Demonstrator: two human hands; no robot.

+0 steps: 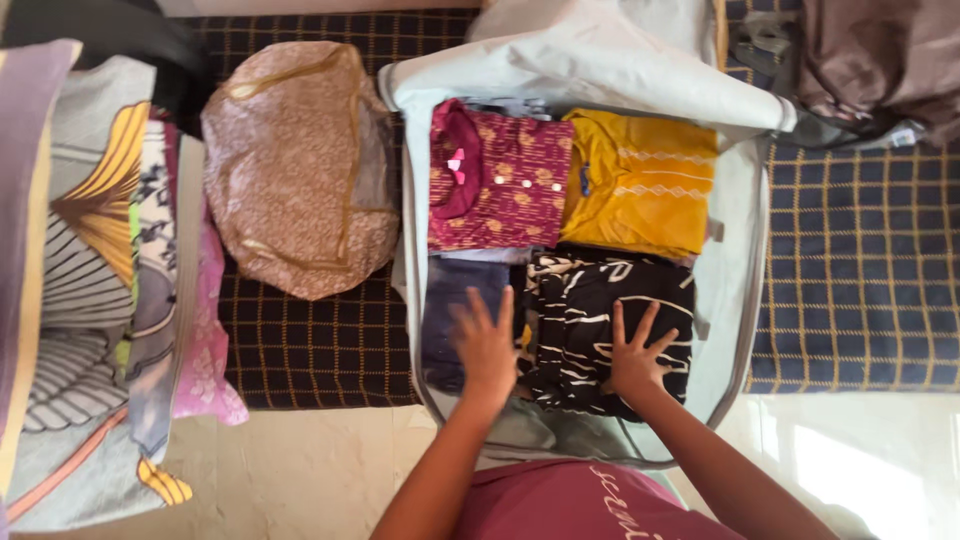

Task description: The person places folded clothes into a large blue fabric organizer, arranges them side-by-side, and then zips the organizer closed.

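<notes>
The black and white cloth is pressed flat in the suitcase by the left hand and right hand, fingers spread. Its near edge is hidden by the arms.

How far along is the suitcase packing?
Done: a maroon top and a yellow top lie folded in the open suitcase. In hand: the left hand and right hand press flat on the black patterned garment. Left: the lid is open; the brown bag sits outside.
</notes>
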